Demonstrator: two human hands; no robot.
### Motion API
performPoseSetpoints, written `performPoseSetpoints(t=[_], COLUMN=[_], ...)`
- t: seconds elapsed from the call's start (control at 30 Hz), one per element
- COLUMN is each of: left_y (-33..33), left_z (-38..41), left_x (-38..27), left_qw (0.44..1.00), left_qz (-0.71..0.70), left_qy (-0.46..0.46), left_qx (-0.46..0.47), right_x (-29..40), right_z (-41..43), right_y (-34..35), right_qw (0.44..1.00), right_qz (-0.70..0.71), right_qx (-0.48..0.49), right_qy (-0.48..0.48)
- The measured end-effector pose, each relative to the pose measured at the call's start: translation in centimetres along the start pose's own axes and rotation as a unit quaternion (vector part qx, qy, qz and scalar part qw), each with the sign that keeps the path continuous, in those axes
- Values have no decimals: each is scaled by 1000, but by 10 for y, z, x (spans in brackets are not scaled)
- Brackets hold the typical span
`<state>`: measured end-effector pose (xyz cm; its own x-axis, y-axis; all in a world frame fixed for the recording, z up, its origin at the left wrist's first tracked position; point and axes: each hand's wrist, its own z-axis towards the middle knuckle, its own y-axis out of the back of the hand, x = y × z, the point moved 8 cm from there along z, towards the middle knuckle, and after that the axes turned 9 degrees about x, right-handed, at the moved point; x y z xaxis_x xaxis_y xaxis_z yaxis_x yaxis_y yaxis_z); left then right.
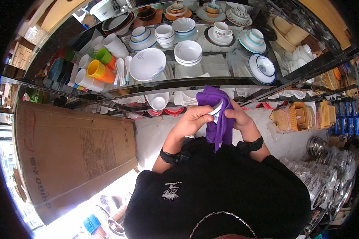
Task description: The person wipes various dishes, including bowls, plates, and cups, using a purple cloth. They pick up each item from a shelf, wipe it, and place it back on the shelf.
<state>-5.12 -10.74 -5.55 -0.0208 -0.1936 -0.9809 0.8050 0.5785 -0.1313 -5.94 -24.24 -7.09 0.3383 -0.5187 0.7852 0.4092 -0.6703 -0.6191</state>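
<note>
In front of my chest, my left hand (196,119) grips the rim of a small white bowl or dish (217,113) with blue decoration. A purple cloth (217,125) wraps over the dish, and most of its surface is hidden. My right hand (240,115) presses the cloth against the dish from the other side, thumb toward me. The cloth's lower end hangs down against my black shirt. Just beyond both hands runs the black front edge of a display shelf (167,86).
On the shelf stand a white oval plate (148,64), stacked white bowls (188,51), a blue-rimmed dish set (262,68) and orange cups (104,74). A large cardboard box (62,155) stands at left. Yellow plastic baskets (298,116) and plastic-wrapped metalware (329,179) are at right.
</note>
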Motion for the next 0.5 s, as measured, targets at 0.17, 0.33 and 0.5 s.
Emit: performPoseSetpoints(t=[0.17,0.33,0.5], left_y=[4,1,-10], left_z=[-2,0,8], left_x=[8,5,25], left_qw=[999,998,957], left_qz=[-22,-58,-271], left_qy=[20,-2,-82], left_qx=[-22,0,-65], right_x=[-33,-33,-42], right_z=[-9,2,3], right_y=[26,20,46], right_qw=[981,970,979], right_qz=[160,223,61], right_qx=[-111,-94,-137], right_qy=[-26,-15,138])
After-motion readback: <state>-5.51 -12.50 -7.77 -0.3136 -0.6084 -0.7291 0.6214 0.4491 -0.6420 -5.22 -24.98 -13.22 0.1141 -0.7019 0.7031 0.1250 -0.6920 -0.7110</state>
